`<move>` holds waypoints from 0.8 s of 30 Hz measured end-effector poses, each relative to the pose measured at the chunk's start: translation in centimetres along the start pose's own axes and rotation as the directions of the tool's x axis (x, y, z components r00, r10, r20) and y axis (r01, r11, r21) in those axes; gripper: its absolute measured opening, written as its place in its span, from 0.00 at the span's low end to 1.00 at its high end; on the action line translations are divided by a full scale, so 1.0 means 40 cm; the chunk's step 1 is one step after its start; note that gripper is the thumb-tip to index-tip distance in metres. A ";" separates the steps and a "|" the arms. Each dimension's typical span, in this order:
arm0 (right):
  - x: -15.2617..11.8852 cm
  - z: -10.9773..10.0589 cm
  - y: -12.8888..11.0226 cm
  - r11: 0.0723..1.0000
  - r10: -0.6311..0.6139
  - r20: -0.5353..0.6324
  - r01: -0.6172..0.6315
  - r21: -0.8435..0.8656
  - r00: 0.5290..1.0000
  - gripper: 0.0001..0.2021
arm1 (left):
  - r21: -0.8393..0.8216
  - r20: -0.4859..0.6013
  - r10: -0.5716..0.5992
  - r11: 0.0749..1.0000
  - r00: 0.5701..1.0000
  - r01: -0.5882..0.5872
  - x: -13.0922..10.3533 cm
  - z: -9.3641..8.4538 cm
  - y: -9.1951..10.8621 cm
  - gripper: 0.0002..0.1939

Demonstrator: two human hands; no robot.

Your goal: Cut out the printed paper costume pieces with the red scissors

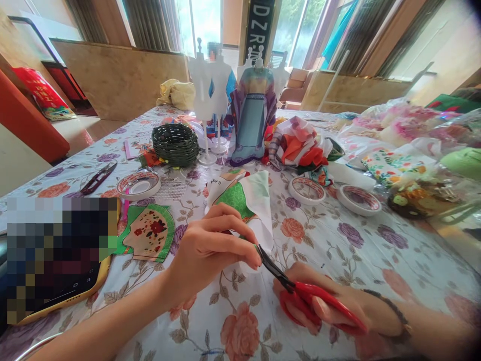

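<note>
My left hand (218, 238) pinches a piece of printed fabric (233, 198), white with a green patterned shape, above the flowered tablecloth. In my right hand (311, 296) is a pair of red-handled scissors (278, 273), fingers through the loops. The dark blades point up and left and meet the fabric's edge at my left fingertips. Whether the blades are parted there is hard to see. Left of my left hand lies a cut fabric piece (150, 233) with a green border and red flowers.
A phone (60, 260) lies at the left. Around the table are thread snips (99, 178), tape rolls (139, 184), a dark woven basket (175, 145), white mannequin stands (206, 95), a small dressed form (251, 115), crumpled fabric (300, 143) and plastic-wrapped items (406, 125).
</note>
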State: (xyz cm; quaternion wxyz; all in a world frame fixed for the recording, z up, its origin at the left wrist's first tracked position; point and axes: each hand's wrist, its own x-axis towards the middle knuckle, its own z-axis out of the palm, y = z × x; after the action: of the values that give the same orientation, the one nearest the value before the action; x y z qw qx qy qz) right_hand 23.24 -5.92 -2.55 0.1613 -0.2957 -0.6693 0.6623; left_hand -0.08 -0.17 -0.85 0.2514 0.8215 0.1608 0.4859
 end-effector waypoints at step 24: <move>-0.019 -0.009 0.063 1.000 -0.021 -0.013 0.021 0.003 1.000 0.28 | -0.245 0.083 -0.417 0.872 0.905 0.424 0.007 0.009 0.007 0.02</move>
State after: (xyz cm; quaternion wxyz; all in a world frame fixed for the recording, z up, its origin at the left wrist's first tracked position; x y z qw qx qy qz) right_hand 24.50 -6.23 -4.85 0.1733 -0.2928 -0.6703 0.6595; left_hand 0.37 -0.35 -0.65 0.4578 0.7335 0.2677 0.4252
